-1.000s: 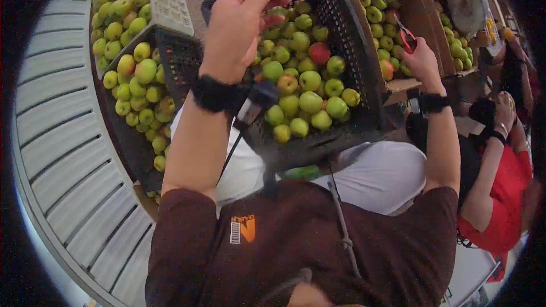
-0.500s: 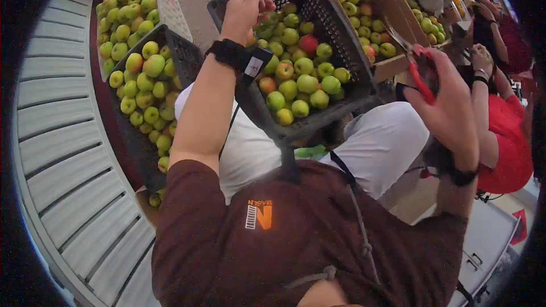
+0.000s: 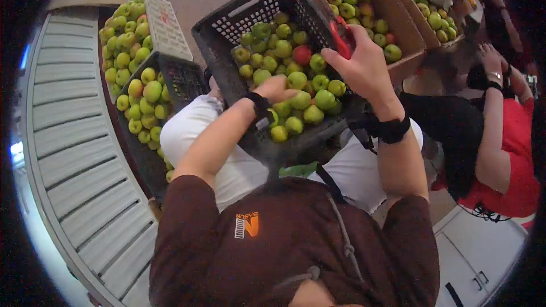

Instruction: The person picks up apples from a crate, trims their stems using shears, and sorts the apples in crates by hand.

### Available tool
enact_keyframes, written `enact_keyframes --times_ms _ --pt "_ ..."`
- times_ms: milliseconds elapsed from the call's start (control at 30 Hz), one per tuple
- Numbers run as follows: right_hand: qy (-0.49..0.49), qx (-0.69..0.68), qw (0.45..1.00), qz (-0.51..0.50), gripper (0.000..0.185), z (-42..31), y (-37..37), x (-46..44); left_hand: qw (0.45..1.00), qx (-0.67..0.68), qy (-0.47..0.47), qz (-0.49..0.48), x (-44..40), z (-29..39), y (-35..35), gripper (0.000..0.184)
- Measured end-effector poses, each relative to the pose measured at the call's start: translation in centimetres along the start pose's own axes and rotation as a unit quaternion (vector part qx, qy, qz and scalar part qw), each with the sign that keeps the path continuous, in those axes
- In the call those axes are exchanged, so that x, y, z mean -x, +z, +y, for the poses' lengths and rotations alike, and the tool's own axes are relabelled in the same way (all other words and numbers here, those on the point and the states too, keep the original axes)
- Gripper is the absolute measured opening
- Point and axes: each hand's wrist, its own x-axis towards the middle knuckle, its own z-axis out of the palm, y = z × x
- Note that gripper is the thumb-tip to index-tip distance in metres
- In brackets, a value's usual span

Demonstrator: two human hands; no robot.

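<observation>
Biggest first: grey slatted bed (image 3: pixel 79 153) runs down the left side; co-worker in a red shirt (image 3: pixel 515 173) sits at far right. Large black perforated crate (image 3: pixel 211 57) stands in front of the wearer's knees, part-filled with apples. Apple-filled cardboard box (image 3: pixel 410 51) just beyond its right wall; apple-filled white crate (image 3: pixel 169 23) to its left, well clear of both hands. Hands are apart. Right hand (image 3: pixel 367 62) is over the crate's right side, clamped on a red-handled tool (image 3: pixel 342 37); its working end doesn't read clearly. Left hand (image 3: pixel 274 88) is down in the crate, on the pile; fingers partly lost among fruit, so can't tell whether they're wrapped round an apple. Risks, my judgement: tool could nick left fingers or bruise fruit if the hands close up, since it's held over the same crate; left wristband (image 3: pixel 261 108) could catch on the near rim on the way out; loose pile could roll if one is pulled from underneath. Green apples (image 3: pixel 325 99) lie under and around left hand, below and left of right hand. Lone red apple (image 3: pixel 302 54) sits between the hands, apparently touching neither.
</observation>
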Motion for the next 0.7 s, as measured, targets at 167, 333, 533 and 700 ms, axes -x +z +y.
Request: enact_keyframes --times_ms 167,333,533,700 --pt "-0.081 0.085 0.990 0.081 0.051 1.9 0.2 -1.4 0.993 -0.052 -0.075 -0.081 -2.6 2.3 5.9 0.065" --pt "-0.081 0.083 0.989 0.091 0.051 2.5 -0.1 -1.5 0.994 -0.008 -0.079 -0.078 -1.2 5.0 4.4 0.065" --pt "-0.014 -0.043 0.997 0.067 0.046 2.1 0.0 -1.5 0.944 0.272 0.159 0.095 3.1 6.9 -3.8 0.075" --pt "0.083 -0.260 0.960 -0.054 0.054 1.3 0.8 -1.5 0.888 0.406 0.191 0.097 8.4 8.2 -11.8 0.076"
